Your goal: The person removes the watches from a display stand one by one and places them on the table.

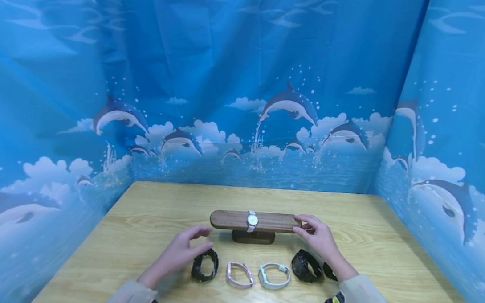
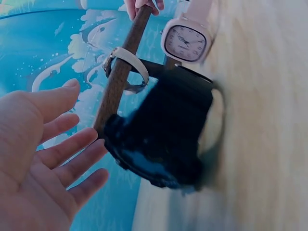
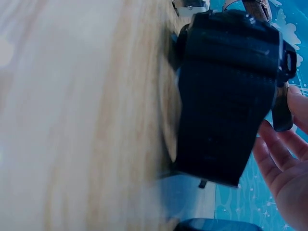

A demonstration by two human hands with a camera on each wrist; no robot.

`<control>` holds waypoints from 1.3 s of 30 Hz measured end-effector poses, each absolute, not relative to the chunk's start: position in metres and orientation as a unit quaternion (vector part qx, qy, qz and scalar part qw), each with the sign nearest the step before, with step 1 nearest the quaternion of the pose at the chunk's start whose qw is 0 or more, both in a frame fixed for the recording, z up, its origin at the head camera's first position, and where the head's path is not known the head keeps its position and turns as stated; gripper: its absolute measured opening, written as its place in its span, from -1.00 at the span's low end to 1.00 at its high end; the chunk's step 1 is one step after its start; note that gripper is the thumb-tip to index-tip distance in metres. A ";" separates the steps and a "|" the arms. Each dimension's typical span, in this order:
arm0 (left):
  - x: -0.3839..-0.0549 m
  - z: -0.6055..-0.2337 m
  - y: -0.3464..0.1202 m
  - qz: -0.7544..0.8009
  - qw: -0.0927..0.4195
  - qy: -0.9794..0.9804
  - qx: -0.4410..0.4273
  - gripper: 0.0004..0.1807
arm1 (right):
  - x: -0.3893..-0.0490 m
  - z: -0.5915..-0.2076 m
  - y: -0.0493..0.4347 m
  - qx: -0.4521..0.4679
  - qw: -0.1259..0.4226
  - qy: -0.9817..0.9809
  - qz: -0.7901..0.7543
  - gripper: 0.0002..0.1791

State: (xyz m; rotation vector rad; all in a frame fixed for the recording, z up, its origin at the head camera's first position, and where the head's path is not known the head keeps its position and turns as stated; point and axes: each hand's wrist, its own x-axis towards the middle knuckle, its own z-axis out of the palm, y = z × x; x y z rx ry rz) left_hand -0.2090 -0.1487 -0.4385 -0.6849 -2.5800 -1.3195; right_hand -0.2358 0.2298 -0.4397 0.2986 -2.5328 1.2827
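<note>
A dark wooden watch stand, a long rounded bar on a short base, stands on the table. A white-strapped watch with a round pale dial is wrapped around its middle. My right hand holds the bar's right end between thumb and fingers. My left hand is by the bar's left end, fingers spread and nothing held; the left wrist view shows its palm. Just beside the left hand, a black watch stands on its side. A bulky black watch lies below the right hand.
Between the black watches, a pink watch and a mint-and-white watch stand in a row on the wooden table. Another black watch is partly hidden by the right wrist. A blue dolphin-printed curtain surrounds the table's back and sides.
</note>
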 end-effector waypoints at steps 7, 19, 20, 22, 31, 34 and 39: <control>-0.214 -0.428 -0.135 -0.427 0.092 -0.863 -0.252 -0.54 | -0.236 -0.441 0.230 0.105 0.147 -0.876 0.447 -0.63; -0.224 -0.419 -0.115 -0.393 0.130 -0.850 -0.325 -0.53 | -0.237 -0.443 0.230 0.111 0.152 -0.870 0.456 -0.63; -0.225 -0.418 -0.114 -0.389 0.131 -0.852 -0.324 -0.52 | -0.237 -0.443 0.230 0.112 0.152 -0.870 0.455 -0.63; -0.227 -0.417 -0.111 -0.378 0.130 -0.860 -0.317 -0.50 | -0.237 -0.443 0.230 0.112 0.154 -0.870 0.456 -0.63; -0.234 -0.408 -0.094 -0.334 0.133 -0.881 -0.306 -0.38 | -0.237 -0.443 0.231 0.115 0.160 -0.870 0.451 -0.64; -0.237 -0.406 -0.089 -0.321 0.129 -0.887 -0.307 -0.38 | -0.237 -0.443 0.231 0.115 0.159 -0.870 0.452 -0.64; -0.242 -0.403 -0.082 -0.314 0.116 -0.890 -0.309 -0.36 | -0.238 -0.444 0.231 0.110 0.156 -0.871 0.453 -0.64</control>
